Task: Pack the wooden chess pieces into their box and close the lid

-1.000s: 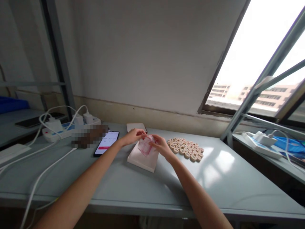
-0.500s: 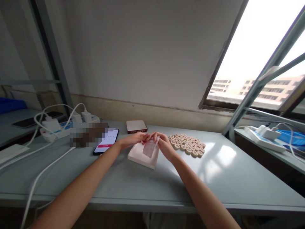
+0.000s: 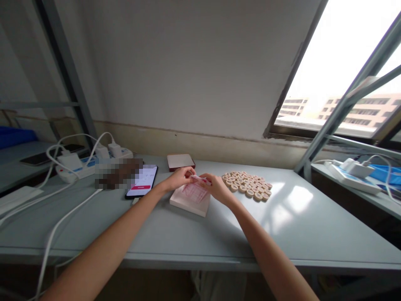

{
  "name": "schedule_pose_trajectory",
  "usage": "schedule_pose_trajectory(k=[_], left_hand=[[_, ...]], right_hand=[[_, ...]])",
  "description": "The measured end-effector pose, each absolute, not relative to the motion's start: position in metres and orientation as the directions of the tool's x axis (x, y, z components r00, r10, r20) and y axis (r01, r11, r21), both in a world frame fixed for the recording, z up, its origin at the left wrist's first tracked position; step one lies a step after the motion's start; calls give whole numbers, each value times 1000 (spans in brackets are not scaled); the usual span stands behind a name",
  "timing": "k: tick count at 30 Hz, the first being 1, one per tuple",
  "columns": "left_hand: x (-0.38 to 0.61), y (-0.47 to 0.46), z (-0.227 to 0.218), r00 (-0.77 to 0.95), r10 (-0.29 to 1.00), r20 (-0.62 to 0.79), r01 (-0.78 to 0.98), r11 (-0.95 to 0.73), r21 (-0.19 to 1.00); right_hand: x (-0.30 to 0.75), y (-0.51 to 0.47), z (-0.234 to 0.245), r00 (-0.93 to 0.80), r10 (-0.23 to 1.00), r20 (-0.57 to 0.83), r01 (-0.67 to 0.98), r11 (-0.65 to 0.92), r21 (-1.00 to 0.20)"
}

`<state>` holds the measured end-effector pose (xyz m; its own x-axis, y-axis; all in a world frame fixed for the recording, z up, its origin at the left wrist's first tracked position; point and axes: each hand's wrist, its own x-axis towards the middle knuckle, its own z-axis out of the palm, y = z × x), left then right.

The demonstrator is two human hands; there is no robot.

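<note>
The left hand (image 3: 179,179) and the right hand (image 3: 217,189) are meeting over a flat pale box (image 3: 184,203), which is lying on the table (image 3: 188,238) about midway between its left and right edges and closer to the far edge than to the near one. Both hands are gripping a thin clear sheet (image 3: 194,193) printed with red lines. The fingers (image 3: 205,180) of each hand are pinching narrowly on the sheet's far edge, and that edge is being held just above the box. The rest of the sheet is draping down and lying across the top of the box, covering most of it. Whether the box is open, or what is sitting inside it, cannot be told under the sheet.

Just beside the box, toward the right edge, a cluster of round wooden discs (image 3: 247,186) is lying loose and flat on the table, in no container, with the discs touching one another. Behind the box, near the far edge, a small box (image 3: 180,161) with a red side is sitting with its lid on. Left of the hands a phone (image 3: 142,182) is lying face up with its screen glowing. Toward the far left corner a strip (image 3: 78,165) is carrying white chargers, and their cables are trailing off the left edge.
</note>
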<state>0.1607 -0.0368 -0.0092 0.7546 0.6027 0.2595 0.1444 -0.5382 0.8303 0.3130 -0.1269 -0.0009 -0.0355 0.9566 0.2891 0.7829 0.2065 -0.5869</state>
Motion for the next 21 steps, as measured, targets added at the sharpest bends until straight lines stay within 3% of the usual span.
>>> schedule_pose_trajectory(k=[5, 10, 13, 17, 21], left_hand=[[159, -36, -11, 745, 606, 281, 223, -622, 751], [158, -37, -11, 744, 585, 323, 362, -758, 542], [155, -37, -10, 717, 601, 353, 431, -780, 454], [148, -32, -6, 733, 594, 330, 395, -768, 505], [141, -26, -7, 811, 553, 190, 340, -710, 617]], right_hand=[[316, -125, -8, -146, 942, 302, 809, 289, -512], [314, -125, -12, -178, 944, 279, 926, 257, -276], [316, -124, -12, -215, 938, 273, 930, 282, -237], [321, -121, -7, -250, 945, 209, 891, 309, -332], [321, -123, -2, -265, 955, 130, 888, 295, -354]])
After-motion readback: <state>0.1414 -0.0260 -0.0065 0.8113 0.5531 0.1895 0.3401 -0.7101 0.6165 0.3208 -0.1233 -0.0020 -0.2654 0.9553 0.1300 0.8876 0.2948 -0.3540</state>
